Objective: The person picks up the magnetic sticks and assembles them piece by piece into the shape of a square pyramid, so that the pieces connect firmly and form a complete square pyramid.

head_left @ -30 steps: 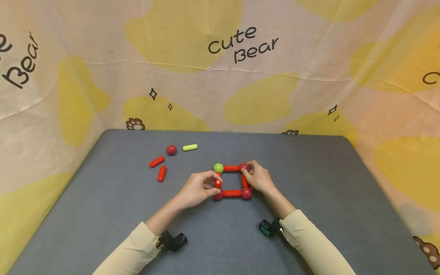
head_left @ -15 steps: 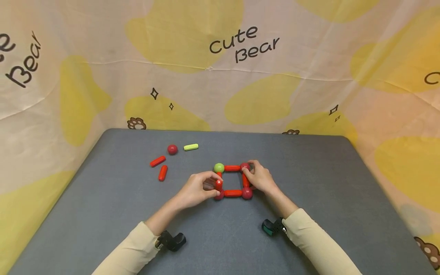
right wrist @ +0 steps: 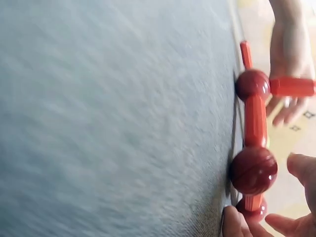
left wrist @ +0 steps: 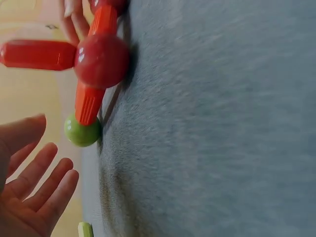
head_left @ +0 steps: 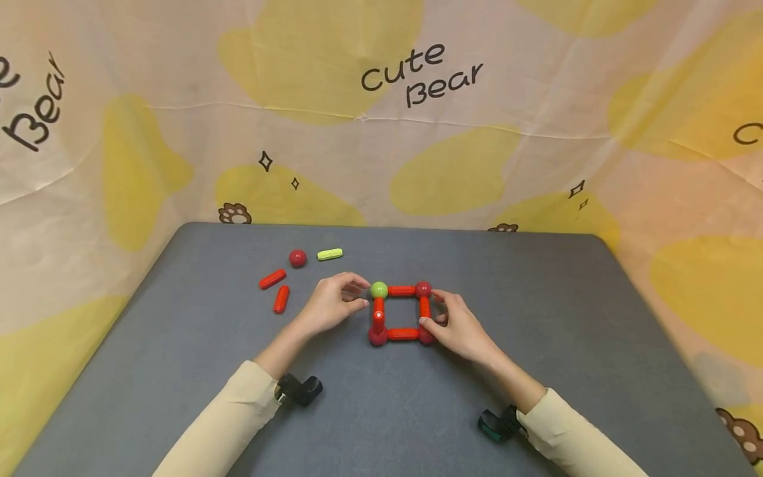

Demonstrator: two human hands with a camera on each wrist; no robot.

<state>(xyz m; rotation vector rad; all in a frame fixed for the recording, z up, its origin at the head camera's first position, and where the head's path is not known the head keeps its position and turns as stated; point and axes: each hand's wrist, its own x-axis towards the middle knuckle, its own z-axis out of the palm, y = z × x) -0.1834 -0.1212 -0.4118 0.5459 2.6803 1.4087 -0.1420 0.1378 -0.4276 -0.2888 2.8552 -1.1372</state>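
Observation:
A square frame of red rods [head_left: 403,334] lies on the table, with a green ball [head_left: 379,290] at its far left corner and dark red balls [head_left: 423,289] at the others. One red rod [left wrist: 39,54] stands upright on the near left ball [left wrist: 101,61]. My left hand [head_left: 335,303] is beside the green ball, fingers spread, holding nothing. My right hand [head_left: 461,326] is around the frame's right side, its thumb over the near right ball [right wrist: 254,170] in the head view. In the right wrist view that thumb stands apart from the ball.
Left of the frame lie two loose red rods [head_left: 281,299], a dark red ball [head_left: 297,258] and a light green rod [head_left: 330,254]. The grey table [head_left: 381,417] meets a patterned cloth backdrop [head_left: 381,172] behind and at both sides.
My left hand has let go of the upright red rod and moved away, up and left. My right hand has left the far right ball and come nearer along the right side.

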